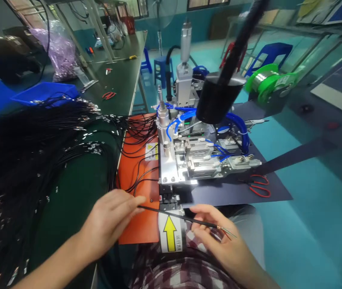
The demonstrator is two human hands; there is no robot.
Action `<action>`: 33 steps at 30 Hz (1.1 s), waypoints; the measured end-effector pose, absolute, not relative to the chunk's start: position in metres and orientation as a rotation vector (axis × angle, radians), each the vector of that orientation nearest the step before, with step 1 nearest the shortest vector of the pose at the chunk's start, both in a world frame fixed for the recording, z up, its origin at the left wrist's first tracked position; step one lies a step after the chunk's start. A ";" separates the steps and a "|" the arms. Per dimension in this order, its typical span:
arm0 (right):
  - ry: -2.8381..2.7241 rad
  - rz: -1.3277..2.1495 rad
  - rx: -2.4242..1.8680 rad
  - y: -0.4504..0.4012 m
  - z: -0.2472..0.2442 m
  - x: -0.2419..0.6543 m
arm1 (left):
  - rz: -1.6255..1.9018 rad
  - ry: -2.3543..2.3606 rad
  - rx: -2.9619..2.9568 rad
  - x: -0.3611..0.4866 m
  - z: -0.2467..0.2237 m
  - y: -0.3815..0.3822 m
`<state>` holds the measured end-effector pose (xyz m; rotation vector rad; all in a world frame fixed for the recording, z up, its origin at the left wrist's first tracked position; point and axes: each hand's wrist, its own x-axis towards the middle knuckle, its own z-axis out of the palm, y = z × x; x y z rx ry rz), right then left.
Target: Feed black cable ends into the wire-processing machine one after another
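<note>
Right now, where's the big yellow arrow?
In the head view, the yellow arrow is low in the middle, between the left hand and the right hand, just below the black cable in the picture.

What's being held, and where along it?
Left hand pinches a black cable back from its stripped end; right hand near that end, grip unclear.
</note>
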<state>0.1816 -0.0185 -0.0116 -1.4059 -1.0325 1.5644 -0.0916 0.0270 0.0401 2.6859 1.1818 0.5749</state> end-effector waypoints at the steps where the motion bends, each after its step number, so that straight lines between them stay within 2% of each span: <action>1: -1.009 1.618 -1.328 -0.019 -0.008 0.179 | 0.588 1.156 2.680 -0.085 0.031 0.022; 6: -0.857 1.725 -1.171 -0.018 -0.003 0.173 | 0.582 1.204 2.638 -0.079 0.007 0.000; 10: -0.708 1.789 -1.168 -0.013 -0.003 0.158 | 0.420 1.314 2.407 -0.071 0.021 -0.009; 13: -0.740 1.855 -1.066 -0.011 -0.003 0.144 | 0.373 1.214 2.074 -0.050 0.035 -0.011; 22: -0.923 1.661 -1.217 -0.005 -0.006 0.149 | 0.488 1.157 1.699 -0.017 0.034 -0.004; 33: -0.749 1.861 -0.961 -0.002 -0.020 0.165 | 0.511 1.118 1.195 -0.005 0.027 0.008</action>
